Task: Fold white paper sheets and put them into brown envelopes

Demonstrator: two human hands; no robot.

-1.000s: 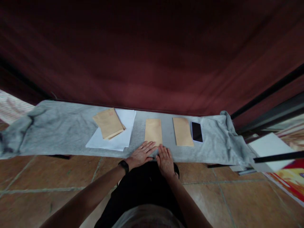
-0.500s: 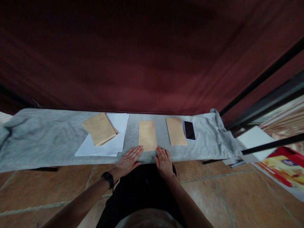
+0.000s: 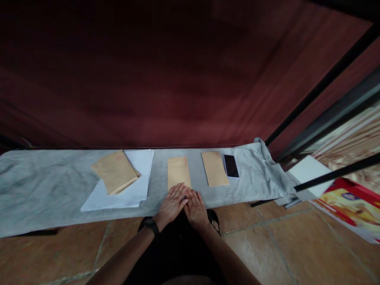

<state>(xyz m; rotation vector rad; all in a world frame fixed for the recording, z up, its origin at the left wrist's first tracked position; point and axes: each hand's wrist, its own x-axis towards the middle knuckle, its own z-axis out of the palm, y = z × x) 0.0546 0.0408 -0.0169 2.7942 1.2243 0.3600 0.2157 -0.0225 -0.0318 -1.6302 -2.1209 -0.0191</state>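
Note:
A brown paper envelope (image 3: 178,170) lies flat on the grey cloth in front of me. My left hand (image 3: 173,204) rests with stretched-out fingers on its near edge. Beside it, my right hand (image 3: 196,208) lies flat at the envelope's near right corner, fingers extended, the two hands touching or nearly so. Neither hand grips anything. To the right lies a second brown envelope (image 3: 215,169), and a dark-screened phone (image 3: 231,166) is just past it. Several brown envelopes (image 3: 115,171) are stacked on white paper sheets (image 3: 118,201) to the left.
A grey cloth (image 3: 53,186) covers the long narrow bench, with a dark red surface (image 3: 166,111) behind it. Black metal bars (image 3: 335,179) stand at the right, near a red and yellow box (image 3: 353,208). Tiled floor (image 3: 267,245) shows below.
My hands have come together from the envelope's near corners to its near edge, the left moving right and the right moving left. The view has shifted slightly.

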